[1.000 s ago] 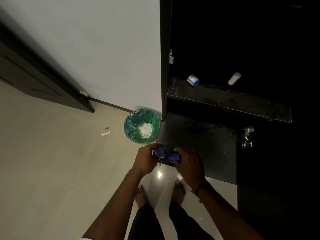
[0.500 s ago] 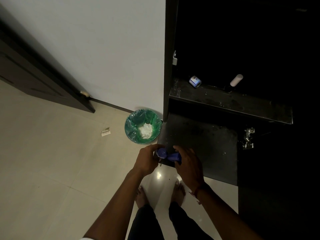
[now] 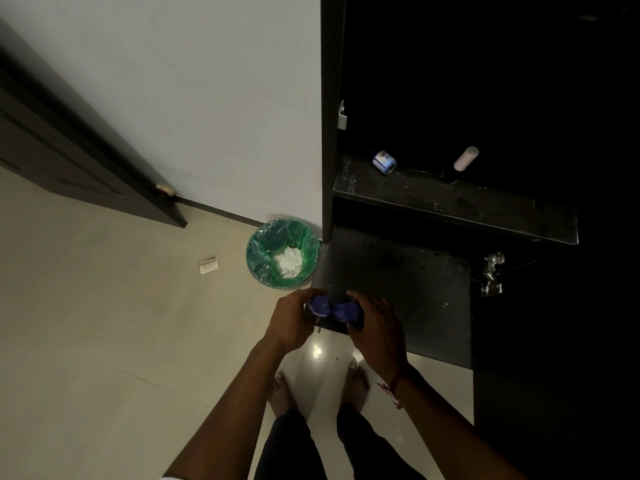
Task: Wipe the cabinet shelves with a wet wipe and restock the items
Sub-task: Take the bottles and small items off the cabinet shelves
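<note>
Head view: the left hand (image 3: pixel 294 322) and right hand (image 3: pixel 379 332) each grip one end of a blue container (image 3: pixel 341 310), perhaps closing its cap before shelving it.

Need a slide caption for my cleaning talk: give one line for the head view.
Left hand and right hand grip a blue item before a dark cabinet, a green-lined bin beside it.

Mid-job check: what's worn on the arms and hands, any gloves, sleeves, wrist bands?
No gloves: left hand and right hand are bare, forearms unsleeved. A thin red thread band with loose ends circles the right wrist. A white sliver, perhaps a sleeve edge, shows low on the left arm.
</note>
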Motion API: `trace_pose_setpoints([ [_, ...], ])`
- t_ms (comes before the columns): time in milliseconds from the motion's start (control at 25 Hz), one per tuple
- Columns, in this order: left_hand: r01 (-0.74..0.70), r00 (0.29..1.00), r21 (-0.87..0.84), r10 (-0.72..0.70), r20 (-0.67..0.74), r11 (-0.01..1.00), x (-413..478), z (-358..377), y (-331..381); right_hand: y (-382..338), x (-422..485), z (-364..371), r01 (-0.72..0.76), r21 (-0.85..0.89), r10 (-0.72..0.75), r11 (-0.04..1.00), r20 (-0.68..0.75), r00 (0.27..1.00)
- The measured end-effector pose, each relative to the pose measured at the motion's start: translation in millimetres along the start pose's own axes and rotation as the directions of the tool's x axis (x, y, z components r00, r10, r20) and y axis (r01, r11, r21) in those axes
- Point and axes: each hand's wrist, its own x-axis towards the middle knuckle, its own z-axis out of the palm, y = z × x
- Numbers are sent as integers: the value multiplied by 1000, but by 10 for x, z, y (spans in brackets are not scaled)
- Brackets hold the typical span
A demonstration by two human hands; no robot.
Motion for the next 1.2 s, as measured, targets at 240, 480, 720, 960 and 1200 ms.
trace_pose_setpoints([
  [240,-15,1000,-11,15,-26,1000,-17,12,5,-17,-67,24,-84,85,86,993,-23,996],
  [480,5,997,-18,-7,-79,1000,-59,39,-17,-62,-150,184,-264,251,296,931,-102,950],
  [720,65,992,-51,-70,-103,997,-162,6,-49,3,-236,185,-221,308,265,925,-110,958],
  [960,34,987,-45,-40,-153,998,-144,-419,269,-132,-194,-432,-125,452,317,883,-378,870],
  [1200,-166,978,73,174,-112,983,0,-895,1129,-426,213,-1320,172,389,186,905,-725,663],
])
